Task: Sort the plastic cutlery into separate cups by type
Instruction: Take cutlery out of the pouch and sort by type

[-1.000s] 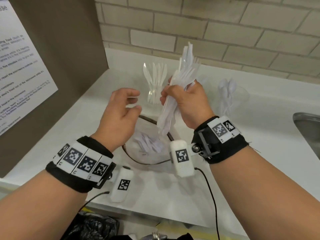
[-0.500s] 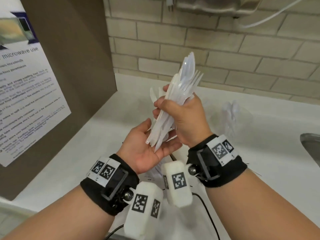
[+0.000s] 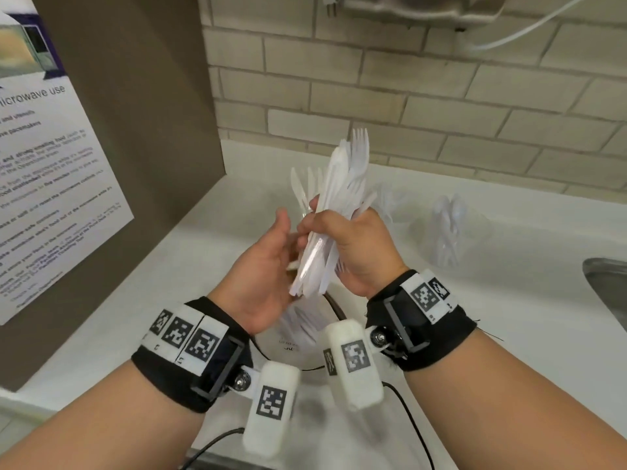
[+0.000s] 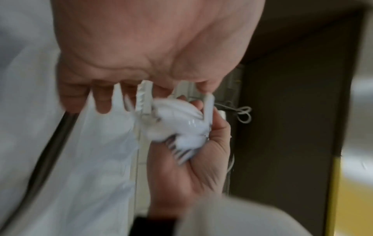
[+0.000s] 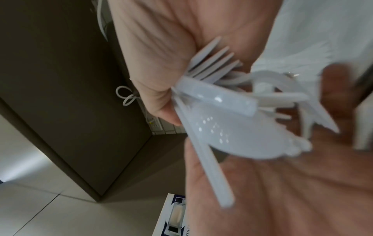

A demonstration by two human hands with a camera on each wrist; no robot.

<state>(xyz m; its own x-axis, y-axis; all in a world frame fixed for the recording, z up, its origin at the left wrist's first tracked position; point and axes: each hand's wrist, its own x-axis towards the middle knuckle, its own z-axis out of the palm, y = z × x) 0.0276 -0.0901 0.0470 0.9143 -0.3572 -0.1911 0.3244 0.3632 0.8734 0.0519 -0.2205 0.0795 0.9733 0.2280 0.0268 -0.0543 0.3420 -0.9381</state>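
My right hand (image 3: 353, 239) grips a thick bundle of white plastic cutlery (image 3: 342, 184) upright above the counter, with fork tines and knife tips fanning out at the top. In the right wrist view the handle ends (image 5: 218, 102) stick out of the fist toward my left palm. My left hand (image 3: 268, 262) is beside the bundle, palm against the handle ends and fingers fairly straight. A clear cup of knives (image 3: 300, 186) stands behind the bundle. A clear cup of spoons (image 3: 448, 228) stands to the right. A third clear cup (image 3: 388, 201) between them is partly hidden.
A clear bowl (image 3: 334, 308) with loose cutlery sits on the white counter (image 3: 509, 317) under my hands. A steel sink (image 3: 607, 286) is at the right edge. A brown panel with a poster (image 3: 51, 184) walls off the left, and a brick wall runs behind.
My left hand came in from the left, first palm up under the handle ends, and now stands beside the bundle. Both hands sit higher above the bowl.
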